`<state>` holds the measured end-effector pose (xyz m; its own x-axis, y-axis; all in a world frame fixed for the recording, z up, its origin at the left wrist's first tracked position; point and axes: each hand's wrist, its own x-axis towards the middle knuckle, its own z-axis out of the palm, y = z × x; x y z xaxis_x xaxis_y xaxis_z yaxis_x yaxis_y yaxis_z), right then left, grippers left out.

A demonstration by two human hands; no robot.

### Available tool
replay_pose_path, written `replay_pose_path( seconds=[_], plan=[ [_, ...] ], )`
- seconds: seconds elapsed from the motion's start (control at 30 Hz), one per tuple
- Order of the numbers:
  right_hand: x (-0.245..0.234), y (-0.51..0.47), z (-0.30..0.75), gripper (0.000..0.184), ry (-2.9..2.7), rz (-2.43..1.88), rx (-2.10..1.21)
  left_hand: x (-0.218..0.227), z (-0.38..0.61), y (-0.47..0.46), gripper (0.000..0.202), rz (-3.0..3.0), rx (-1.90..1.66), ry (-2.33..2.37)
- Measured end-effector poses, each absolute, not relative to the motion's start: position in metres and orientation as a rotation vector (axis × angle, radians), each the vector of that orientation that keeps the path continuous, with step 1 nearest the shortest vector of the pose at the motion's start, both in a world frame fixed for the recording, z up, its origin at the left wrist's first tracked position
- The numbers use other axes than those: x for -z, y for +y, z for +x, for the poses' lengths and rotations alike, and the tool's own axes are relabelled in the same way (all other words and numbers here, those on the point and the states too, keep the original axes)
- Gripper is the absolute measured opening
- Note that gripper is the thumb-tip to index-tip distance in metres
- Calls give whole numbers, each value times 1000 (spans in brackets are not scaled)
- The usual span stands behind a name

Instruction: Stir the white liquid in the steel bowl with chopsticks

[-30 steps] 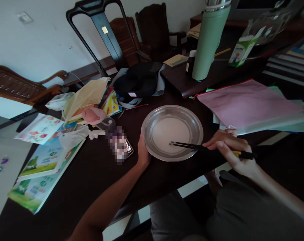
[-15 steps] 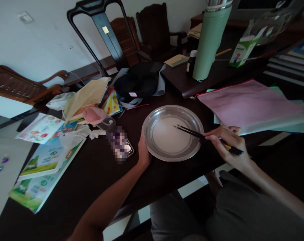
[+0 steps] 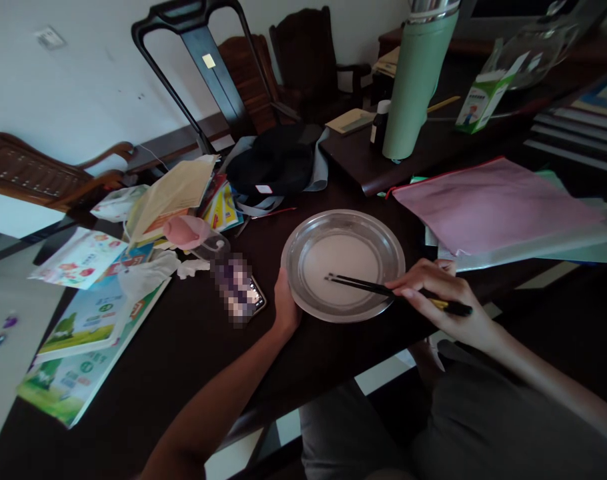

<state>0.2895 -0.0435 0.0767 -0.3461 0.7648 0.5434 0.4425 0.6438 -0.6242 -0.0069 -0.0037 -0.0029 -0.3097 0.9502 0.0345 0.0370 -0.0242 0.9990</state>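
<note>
A round metal basin (image 3: 295, 293) stands on the dark table in front of me, with a cloudy whitish liquid (image 3: 351, 257) in it. My left hand (image 3: 286, 310) grips the basin's left rim, its fingers partly hidden beneath and behind the edge. In my right hand (image 3: 441, 293) is a pair of black chopsticks (image 3: 366, 286), held near their yellow-banded upper ends. Their tips reach into the basin, left of its middle, at the liquid. Left of the basin lies a phone (image 3: 257, 303) with its screen lit and partly blurred out.
Books (image 3: 78, 373), papers and a pink-topped clear bottle (image 3: 183, 233) lie to the left. Behind the basin is a black bag (image 3: 268, 163). A green thermos (image 3: 416, 87) stands on a raised surface at the back, and a pink zip folder (image 3: 493, 207) lies at the right.
My right hand has moved left and slightly down, and the chopstick tips have swept left across the basin. My left hand stays on the rim.
</note>
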Motion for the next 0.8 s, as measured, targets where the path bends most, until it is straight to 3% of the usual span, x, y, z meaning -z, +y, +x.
replay_pose_path(
  seconds=[0.2, 0.43, 0.63, 0.8],
  plan=[
    [-65, -32, 282, 11, -2057, -1026, -337, 2, -8, -5, 57, 1153, -1436, 1464],
    [-73, -38, 298, 22, -1901, -1067, -153, 2, -6, -3, 56, 1085, -1458, 1415],
    [-83, -51, 311, 32, -1796, -1008, -327, -5, -2, -4, 60, 1026, -1451, 1455],
    [-83, -49, 301, 24, -1920, -943, -423, 1, -5, -4, 58, 1070, -1442, 1438]
  ],
)
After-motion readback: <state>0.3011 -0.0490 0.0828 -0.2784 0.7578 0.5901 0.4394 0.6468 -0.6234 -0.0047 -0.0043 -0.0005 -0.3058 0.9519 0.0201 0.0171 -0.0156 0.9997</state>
